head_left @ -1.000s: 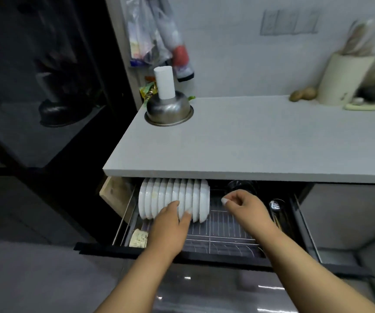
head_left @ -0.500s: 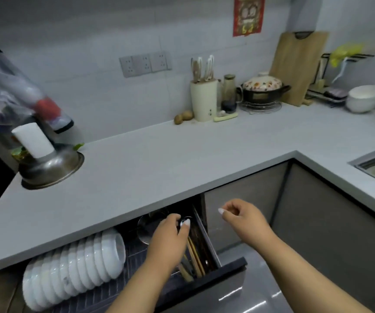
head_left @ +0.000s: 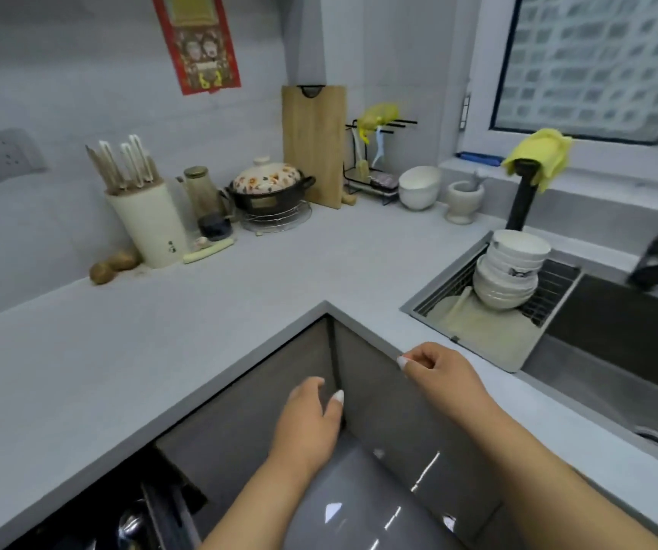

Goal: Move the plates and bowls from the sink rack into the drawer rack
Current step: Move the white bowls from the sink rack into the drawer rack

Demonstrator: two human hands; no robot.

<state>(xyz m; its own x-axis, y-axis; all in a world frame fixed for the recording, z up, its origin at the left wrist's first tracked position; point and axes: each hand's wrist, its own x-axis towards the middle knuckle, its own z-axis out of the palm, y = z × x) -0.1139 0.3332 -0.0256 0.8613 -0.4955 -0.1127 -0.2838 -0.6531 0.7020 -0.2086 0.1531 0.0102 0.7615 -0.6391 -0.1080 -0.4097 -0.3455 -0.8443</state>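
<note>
Head view: both hands empty, left hand (head_left: 311, 420) and right hand (head_left: 438, 371) loosely curled near the desk (head_left: 240, 295) corner. Stacked bowls (head_left: 508, 271) sit in the sink rack (head_left: 557, 279), far right, leaning. Risk: grabbing the tilted stack one-handed could topple bowls into the sink.

1. Both forearms are bare, with no sleeves in view.
2. The left hand (head_left: 309, 424) has long, pale-painted nails.
3. The right hand (head_left: 444, 375) shows the same long, pale nails.
</note>
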